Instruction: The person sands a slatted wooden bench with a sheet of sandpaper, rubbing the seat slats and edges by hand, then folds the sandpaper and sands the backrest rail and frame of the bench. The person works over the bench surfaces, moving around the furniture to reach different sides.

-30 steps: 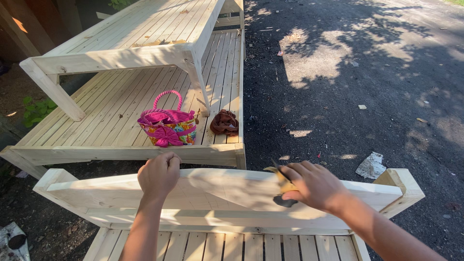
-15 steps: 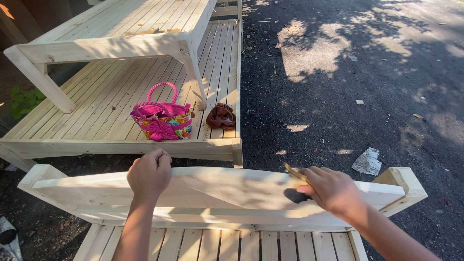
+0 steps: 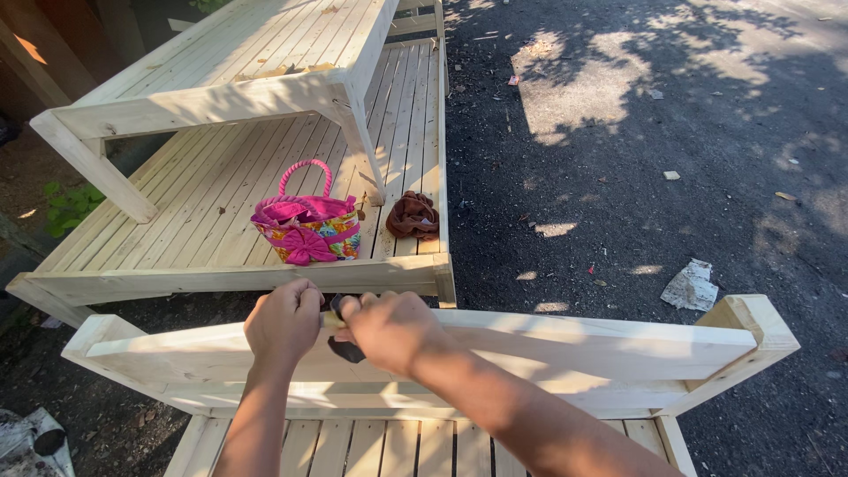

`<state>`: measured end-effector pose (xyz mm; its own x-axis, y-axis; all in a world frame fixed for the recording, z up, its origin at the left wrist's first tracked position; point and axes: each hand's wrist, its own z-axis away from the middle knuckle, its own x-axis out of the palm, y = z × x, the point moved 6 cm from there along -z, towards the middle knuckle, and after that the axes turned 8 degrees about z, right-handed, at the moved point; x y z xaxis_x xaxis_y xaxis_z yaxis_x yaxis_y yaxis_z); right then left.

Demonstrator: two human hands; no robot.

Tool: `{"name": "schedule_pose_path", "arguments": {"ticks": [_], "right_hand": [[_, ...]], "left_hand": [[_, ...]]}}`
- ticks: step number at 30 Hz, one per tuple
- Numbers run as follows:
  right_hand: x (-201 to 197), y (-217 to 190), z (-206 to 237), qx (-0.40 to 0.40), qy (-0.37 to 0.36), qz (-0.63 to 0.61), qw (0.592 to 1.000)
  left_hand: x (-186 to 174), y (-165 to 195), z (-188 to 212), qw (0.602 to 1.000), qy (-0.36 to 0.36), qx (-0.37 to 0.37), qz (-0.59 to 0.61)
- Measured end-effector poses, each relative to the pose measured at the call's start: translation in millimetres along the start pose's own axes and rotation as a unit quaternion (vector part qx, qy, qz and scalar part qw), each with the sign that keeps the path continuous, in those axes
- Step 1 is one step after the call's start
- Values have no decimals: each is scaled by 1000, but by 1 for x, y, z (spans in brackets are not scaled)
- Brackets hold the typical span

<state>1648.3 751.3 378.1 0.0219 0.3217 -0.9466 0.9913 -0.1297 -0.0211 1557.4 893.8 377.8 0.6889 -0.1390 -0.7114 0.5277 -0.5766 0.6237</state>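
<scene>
Head view: crumpled white paper (image 3: 692,284) on asphalt (image 3: 636,177).

A basket (image 3: 307,228) sits on the wooden platform (image 3: 177,212), a cloth (image 3: 413,215) right of it.

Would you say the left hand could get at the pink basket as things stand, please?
Probably yes, with a stretch. The left hand rests on the wooden rail, and the basket stands straight beyond it on the slatted deck. Only an open gap lies between; nothing blocks the way.
</scene>
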Motion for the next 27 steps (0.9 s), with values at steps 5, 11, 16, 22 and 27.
{"name": "schedule_pose_path", "arguments": {"ticks": [5,11,16,22,27], "right_hand": [[-46,123,141,76,32,12,997],[-47,155,175,33,18,179,983],[-15,61,61,43,-13,161,986],[-14,9,8,20,49,51,997],[-60,100,126,51,93,171,980]], "left_hand": [[2,-1,3,1000,3,0,1],[7,4,1,999,20,29,-29],[8,2,-4,999,0,43,-24],[7,-5,-4,999,7,49,-8],[11,-8,-3,997,59,58,-11]]}}
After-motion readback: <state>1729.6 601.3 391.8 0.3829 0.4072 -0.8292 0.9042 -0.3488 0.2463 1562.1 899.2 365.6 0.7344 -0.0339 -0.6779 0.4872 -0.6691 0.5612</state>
